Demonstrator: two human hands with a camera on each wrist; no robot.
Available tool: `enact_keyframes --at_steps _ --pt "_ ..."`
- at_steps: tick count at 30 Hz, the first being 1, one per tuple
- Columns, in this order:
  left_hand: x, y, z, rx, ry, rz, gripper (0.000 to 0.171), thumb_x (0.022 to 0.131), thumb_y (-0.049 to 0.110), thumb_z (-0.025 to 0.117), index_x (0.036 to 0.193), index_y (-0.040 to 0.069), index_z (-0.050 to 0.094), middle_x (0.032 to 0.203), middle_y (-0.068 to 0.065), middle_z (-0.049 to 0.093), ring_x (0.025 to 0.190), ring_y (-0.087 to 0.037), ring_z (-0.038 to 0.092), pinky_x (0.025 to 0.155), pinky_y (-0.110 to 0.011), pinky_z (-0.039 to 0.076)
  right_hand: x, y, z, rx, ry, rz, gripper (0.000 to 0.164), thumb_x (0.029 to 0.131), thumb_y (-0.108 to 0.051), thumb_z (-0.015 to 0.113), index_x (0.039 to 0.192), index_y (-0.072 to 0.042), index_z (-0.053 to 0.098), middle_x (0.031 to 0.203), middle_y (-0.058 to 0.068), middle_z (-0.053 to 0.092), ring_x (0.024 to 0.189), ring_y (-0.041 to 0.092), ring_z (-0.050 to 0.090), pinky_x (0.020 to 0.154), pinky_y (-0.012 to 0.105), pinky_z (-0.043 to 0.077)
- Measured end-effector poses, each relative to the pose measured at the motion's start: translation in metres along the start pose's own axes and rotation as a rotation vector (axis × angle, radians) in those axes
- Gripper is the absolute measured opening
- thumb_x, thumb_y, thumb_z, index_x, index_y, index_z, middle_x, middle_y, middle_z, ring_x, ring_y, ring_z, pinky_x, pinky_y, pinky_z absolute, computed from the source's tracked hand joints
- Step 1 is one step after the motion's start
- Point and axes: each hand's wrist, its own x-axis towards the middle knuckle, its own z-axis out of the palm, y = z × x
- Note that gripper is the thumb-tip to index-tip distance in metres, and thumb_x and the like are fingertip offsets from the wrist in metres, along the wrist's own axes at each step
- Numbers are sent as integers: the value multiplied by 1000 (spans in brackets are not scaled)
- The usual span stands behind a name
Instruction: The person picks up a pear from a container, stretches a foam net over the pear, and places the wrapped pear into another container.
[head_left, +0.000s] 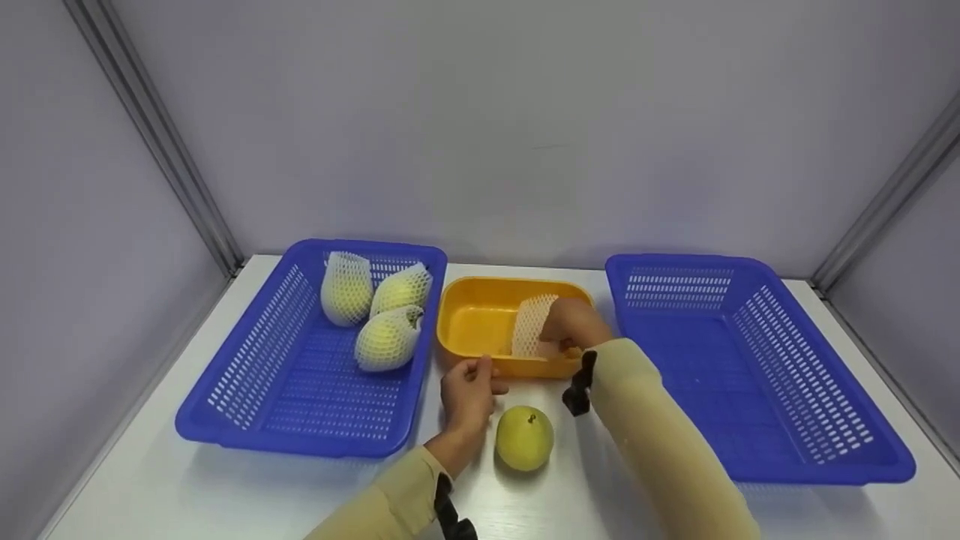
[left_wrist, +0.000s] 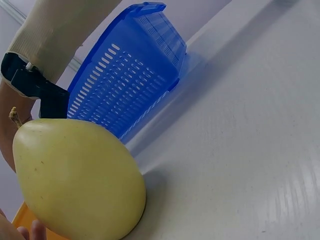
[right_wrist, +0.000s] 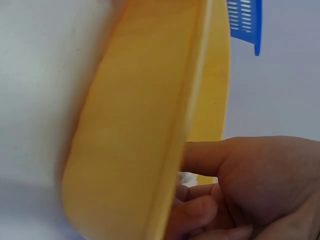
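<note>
My right hand [head_left: 576, 324] reaches into an orange-yellow plastic basin [head_left: 472, 341] and pinches a white foam net sleeve [head_left: 531, 322]. In the right wrist view the basin wall hides part of the fingers, and only a bit of white net shows beside them. Just outside the basin's front wall is my left hand [head_left: 469, 394], its fingers loosely bent and the fingertips right at the rim. A bare yellow-green pear [head_left: 524, 439] stands on the white table to the right of the left hand; up close in the left wrist view, the pear [left_wrist: 80, 180] shows its stem.
On the left stands a blue slotted basket [head_left: 330, 390] holding three net-wrapped pears [head_left: 388, 339]. Another blue basket [head_left: 675, 367] is on the right, close beside the basin. Pale panels [head_left: 525, 135] enclose the white table [head_left: 135, 480] at the back and sides.
</note>
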Motion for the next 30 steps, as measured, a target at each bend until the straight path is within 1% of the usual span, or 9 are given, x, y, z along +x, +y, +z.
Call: enact_keyframes --at_steps 2,7,9,14,17,20,22,26,30 --pt "0 0 0 9 -1 1 26 97 25 52 87 4 63 64 -8 66 52 -26 59 39 -23 38 -1 -2 -5 -10 1 -13 20 85 -19 68 89 0 64 61 3 49 51 11 41 46 21 35" --pt "1 -1 -2 -18 -21 7 27 97 25 52 87 2 62 66 -10 67 54 -27 62 39 -23 38 -5 1 -21 -97 38 -72 25 86 -25 65 84 -1 64 56 1 52 47 9 41 43 19 33" --pt "1 -1 -2 -19 -29 6 27 97 25 52 87 2 62 66 -10 67 53 -26 61 39 -24 39 -8 3 -27 -91 52 -85 26 85 -26 65 83 0 65 56 1 54 47 9 42 43 19 34" --pt "2 0 -4 0 -44 -8 30 97 29 51 90 2 62 68 -9 67 52 -23 59 41 -25 41 -18 8 -39 -1 90 -139 29 85 -27 66 88 1 62 60 3 56 51 11 44 45 21 37" --pt "1 2 -4 -10 -56 -32 30 98 29 50 92 2 61 70 -9 67 54 -23 59 42 -26 42 -23 12 -44 17 118 -190 28 86 -28 64 84 0 63 64 4 58 54 13 46 49 22 40" --pt "0 4 -4 -13 -47 -55 30 99 30 47 92 2 59 71 -8 64 53 -19 57 42 -25 40 -30 17 -47 30 138 -237 29 88 -30 62 81 -1 64 69 7 61 58 15 48 52 24 42" --pt "-1 5 -4 -4 -25 -55 31 99 30 46 93 2 57 71 -8 62 53 -17 55 41 -24 39 -36 21 -49 37 149 -264 30 88 -31 62 84 -1 63 72 8 64 61 17 51 55 25 45" --pt "-6 7 -2 14 21 -15 30 100 30 43 95 2 54 74 -12 57 60 -16 52 48 -24 39 -46 26 -51 90 168 -312 31 88 -30 63 95 -1 63 74 10 66 63 19 55 57 26 49" --pt "-13 15 1 9 56 73 23 99 25 44 95 4 52 79 -11 53 68 -18 51 60 -27 43 -58 27 -51 138 183 -374 32 88 -30 64 102 -1 64 75 11 65 61 19 57 57 26 51"
